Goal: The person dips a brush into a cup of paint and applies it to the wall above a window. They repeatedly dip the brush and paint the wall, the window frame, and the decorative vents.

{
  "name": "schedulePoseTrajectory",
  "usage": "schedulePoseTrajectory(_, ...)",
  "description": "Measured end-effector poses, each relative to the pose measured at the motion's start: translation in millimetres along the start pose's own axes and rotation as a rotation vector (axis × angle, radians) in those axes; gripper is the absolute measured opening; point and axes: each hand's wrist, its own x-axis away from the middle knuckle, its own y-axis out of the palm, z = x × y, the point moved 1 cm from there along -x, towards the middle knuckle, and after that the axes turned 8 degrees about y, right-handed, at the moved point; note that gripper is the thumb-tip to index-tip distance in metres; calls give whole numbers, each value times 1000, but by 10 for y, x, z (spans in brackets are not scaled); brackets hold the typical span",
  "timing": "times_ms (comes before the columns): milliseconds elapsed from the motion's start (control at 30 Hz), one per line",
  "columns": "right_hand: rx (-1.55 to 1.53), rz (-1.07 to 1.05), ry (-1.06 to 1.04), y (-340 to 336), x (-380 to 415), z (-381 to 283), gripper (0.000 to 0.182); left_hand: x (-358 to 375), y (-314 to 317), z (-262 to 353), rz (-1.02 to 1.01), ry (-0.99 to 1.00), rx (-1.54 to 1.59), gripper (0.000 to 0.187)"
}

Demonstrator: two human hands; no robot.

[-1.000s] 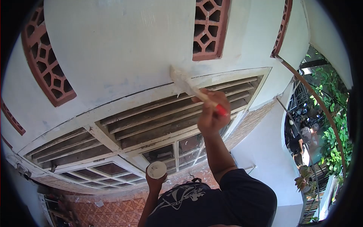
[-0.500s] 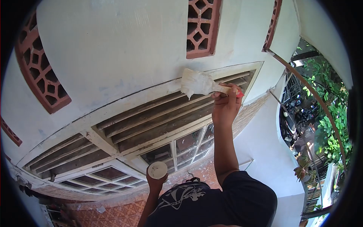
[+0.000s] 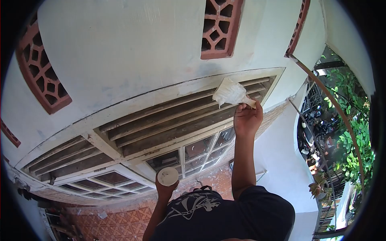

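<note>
My right hand is raised, its fingers closed on the wooden handle of a wide paintbrush. The bristles are coated in thick white paint, with a drip hanging from the lower corner. In this view the brush overlaps the top frame and upper slats of a louvred vent. Lower down, my left hand is wrapped round a small round cup, held upright near my chest. Whitish material shows inside the cup.
Above the vent is a pale wall with reddish-brown lattice blocks. Below it are paned windows. The patterned tile floor has white specks. A brown pole slants past green plants on the right.
My right hand and the paintbrush have moved right and a little down, from over the wall edge to over the vent slats. My left hand and the cup stay nearly still.
</note>
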Motion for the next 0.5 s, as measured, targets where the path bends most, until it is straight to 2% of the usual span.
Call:
schedulePoseTrajectory(100,12,-12,62,-27,-4,-54,18,7,50,-23,-8,-18,0,73)
schedulePoseTrajectory(200,158,-148,54,-85,-9,-129,17,10,81,-17,-22,21,-72,76)
schedulePoseTrajectory(233,160,-136,73,-110,-12,-156,17,9,99,-10,-12,3,-79,76)
schedulePoseTrajectory(333,485,-249,-23,-148,-1,-233,18,-9,145,2,-18,54,-145,77)
schedulePoseTrajectory(500,528,-246,31,-249,-7,-284,16,-106,280,11,-65,66,-177,76)
